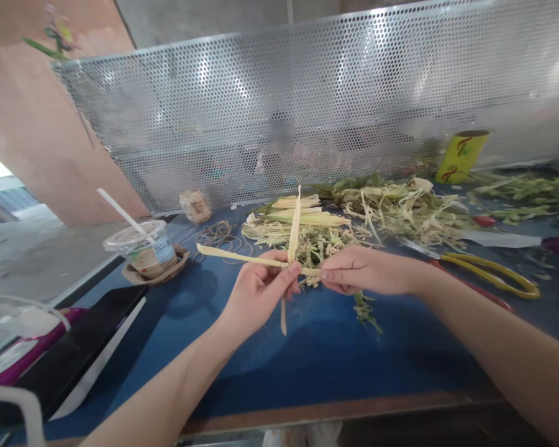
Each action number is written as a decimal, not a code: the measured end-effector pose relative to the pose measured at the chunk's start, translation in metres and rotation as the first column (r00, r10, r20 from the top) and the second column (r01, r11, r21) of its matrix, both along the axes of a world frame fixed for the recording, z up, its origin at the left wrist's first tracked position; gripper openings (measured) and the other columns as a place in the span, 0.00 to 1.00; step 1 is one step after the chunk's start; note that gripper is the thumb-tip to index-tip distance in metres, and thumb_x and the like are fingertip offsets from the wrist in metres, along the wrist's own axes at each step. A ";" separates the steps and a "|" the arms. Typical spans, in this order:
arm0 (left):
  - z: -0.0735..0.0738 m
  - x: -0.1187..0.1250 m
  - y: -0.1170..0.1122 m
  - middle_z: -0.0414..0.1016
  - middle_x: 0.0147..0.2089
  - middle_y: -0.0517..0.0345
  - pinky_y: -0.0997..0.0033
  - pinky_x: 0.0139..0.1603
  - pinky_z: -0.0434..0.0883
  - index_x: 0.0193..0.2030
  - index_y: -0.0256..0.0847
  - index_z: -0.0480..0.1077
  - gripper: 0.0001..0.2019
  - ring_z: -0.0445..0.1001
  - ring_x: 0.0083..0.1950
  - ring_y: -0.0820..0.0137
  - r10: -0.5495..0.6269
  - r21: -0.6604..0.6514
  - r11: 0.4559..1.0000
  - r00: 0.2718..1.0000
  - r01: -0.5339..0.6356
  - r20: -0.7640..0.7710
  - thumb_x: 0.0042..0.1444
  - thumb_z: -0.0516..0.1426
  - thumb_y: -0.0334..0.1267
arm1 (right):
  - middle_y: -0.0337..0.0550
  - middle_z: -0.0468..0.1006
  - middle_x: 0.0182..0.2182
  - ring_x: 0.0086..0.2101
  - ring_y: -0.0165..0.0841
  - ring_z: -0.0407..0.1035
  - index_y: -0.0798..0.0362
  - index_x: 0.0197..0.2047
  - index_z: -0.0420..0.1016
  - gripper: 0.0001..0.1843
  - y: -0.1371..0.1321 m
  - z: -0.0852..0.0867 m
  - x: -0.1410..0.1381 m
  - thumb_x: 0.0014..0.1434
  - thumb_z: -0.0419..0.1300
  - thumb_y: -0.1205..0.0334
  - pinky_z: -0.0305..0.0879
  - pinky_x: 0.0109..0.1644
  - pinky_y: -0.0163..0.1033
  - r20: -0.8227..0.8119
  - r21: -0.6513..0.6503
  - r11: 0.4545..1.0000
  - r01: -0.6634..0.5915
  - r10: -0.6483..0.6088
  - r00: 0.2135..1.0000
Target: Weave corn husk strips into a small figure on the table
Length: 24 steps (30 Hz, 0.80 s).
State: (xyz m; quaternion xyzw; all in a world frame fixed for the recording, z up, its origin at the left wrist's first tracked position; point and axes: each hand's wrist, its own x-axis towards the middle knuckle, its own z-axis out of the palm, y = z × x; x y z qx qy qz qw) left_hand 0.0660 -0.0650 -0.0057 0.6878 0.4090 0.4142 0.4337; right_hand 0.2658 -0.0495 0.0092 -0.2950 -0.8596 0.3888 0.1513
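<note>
My left hand pinches the crossing of pale yellow husk strips, thumb on top. One strip stands upright from the crossing, another juts out to the left, and a short end hangs below. To the right, my right hand grips the end of a strip between thumb and fingers. Both hands are closed and held above the blue table. Just behind them lie a pile of flat husk pieces and a clump of dried green-beige plant bits. A small green sprig lies below my right hand.
Yellow-handled scissors lie right, partly behind my right forearm. A plastic cup with a straw stands left, near a black tray-like object. Twine, more dried leaves and a yellow box sit before a perforated metal screen.
</note>
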 end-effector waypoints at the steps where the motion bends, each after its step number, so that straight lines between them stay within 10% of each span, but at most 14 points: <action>1: 0.000 0.001 0.000 0.71 0.22 0.62 0.76 0.28 0.66 0.29 0.37 0.66 0.09 0.69 0.24 0.76 0.009 -0.026 1.000 0.999 -0.009 0.034 0.52 0.55 0.41 | 0.35 0.60 0.18 0.20 0.24 0.57 0.55 0.23 0.61 0.21 0.002 -0.002 0.001 0.62 0.43 0.53 0.55 0.26 0.30 0.022 0.027 1.000 0.003 -0.003 1.000; 4: -0.002 0.001 0.003 0.76 0.26 0.59 0.72 0.39 0.68 0.34 0.37 0.67 0.09 0.74 0.32 0.72 0.023 -0.144 0.990 0.989 -0.001 0.148 0.50 0.57 0.41 | 0.40 0.68 0.23 0.26 0.28 0.63 0.54 0.31 0.67 0.18 0.008 -0.011 -0.003 0.63 0.41 0.56 0.60 0.32 0.35 0.059 0.342 0.932 0.118 -0.147 0.987; 9: -0.004 0.001 0.008 0.78 0.33 0.54 0.71 0.41 0.68 0.37 0.36 0.71 0.11 0.74 0.39 0.68 -0.002 -0.257 0.961 0.929 0.104 0.370 0.49 0.58 0.41 | 0.49 0.66 0.48 0.47 0.41 0.58 0.47 0.54 0.61 0.22 0.004 -0.026 -0.015 0.55 0.56 0.60 0.54 0.48 0.47 -0.165 0.949 0.202 0.241 -0.330 0.929; 13: -0.007 0.002 0.007 0.75 0.27 0.53 0.74 0.36 0.68 0.30 0.32 0.73 0.10 0.73 0.32 0.71 0.004 -0.347 0.915 0.858 0.204 0.514 0.46 0.60 0.39 | 0.36 0.73 0.41 0.42 0.33 0.60 0.40 0.42 0.70 0.15 -0.004 -0.029 -0.026 0.54 0.56 0.70 0.54 0.44 0.41 -0.100 0.991 -0.101 0.083 -0.185 0.978; 19: -0.013 0.010 0.004 0.72 0.24 0.57 0.78 0.30 0.66 0.28 0.32 0.72 0.10 0.70 0.28 0.75 0.019 -0.385 0.887 0.813 0.255 0.581 0.45 0.62 0.38 | 0.33 0.76 0.34 0.39 0.31 0.63 0.44 0.31 0.72 0.09 -0.005 -0.033 -0.035 0.53 0.58 0.70 0.53 0.40 0.40 -0.177 0.979 -0.117 0.166 -0.087 0.980; 24: -0.014 0.009 0.007 0.75 0.31 0.57 0.74 0.34 0.66 0.35 0.37 0.72 0.12 0.72 0.33 0.72 0.066 -0.268 0.958 0.830 0.104 0.554 0.41 0.63 0.35 | 0.39 0.75 0.39 0.44 0.36 0.66 0.46 0.31 0.73 0.07 -0.004 -0.035 -0.033 0.53 0.59 0.69 0.53 0.45 0.45 -0.399 0.871 0.256 0.419 -0.127 0.908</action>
